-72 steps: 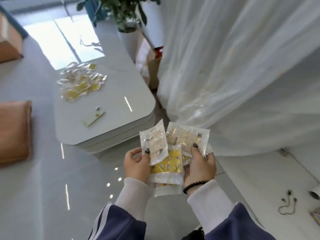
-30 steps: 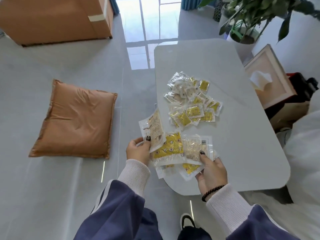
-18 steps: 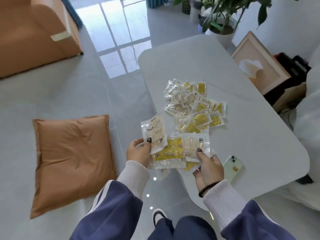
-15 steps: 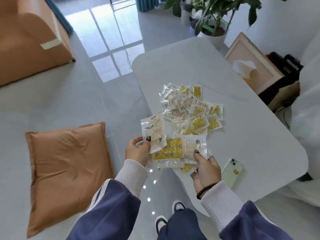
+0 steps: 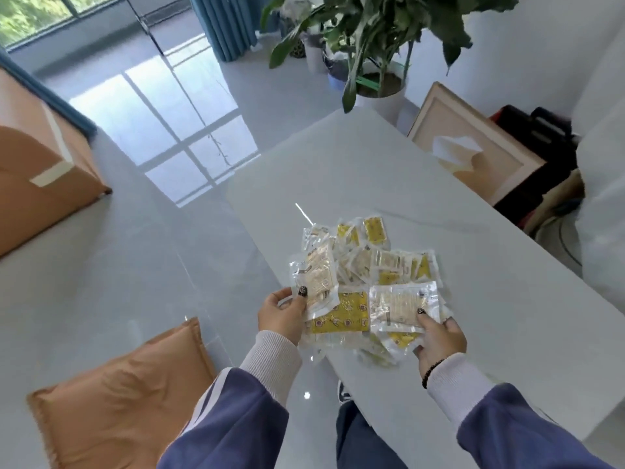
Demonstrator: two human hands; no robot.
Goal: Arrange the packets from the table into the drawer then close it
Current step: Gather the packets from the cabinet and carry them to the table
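Both hands up over the near end of the white table [image 5: 389, 170], holding a fanned bunch of clear packets between them. Left hand [image 5: 282, 314] pinches a pale packet [image 5: 316, 280] w/ thumb on top, fingers curled behind it; packet tilts up and to the left. Right hand [image 5: 439, 336] grips another pale packet [image 5: 399, 306], thumb pressed on its front near the lower right corner, other fingers underneath. Between the two sits a yellow printed packet [image 5: 341, 316], partly tucked under both pale ones; more packets hang below, incl. yellow bits by the right palm, exact count can't tell. Behind the held bunch, loose pile of packets [image 5: 372, 248] lies on the tabletop, mix of yellow and pale, overlapping each other. Drawer not in view. Black bead bracelet [image 5: 431, 368] on right wrist, white cuffs under blue sleeves. On the floor left of the table, orange cushion [image 5: 111, 401]; further left, cardboard box [image 5: 37, 164] w/ tape. Potted plant [image 5: 375, 45] past the far end of the table, framed picture [image 5: 473, 147] leaning to the right of it
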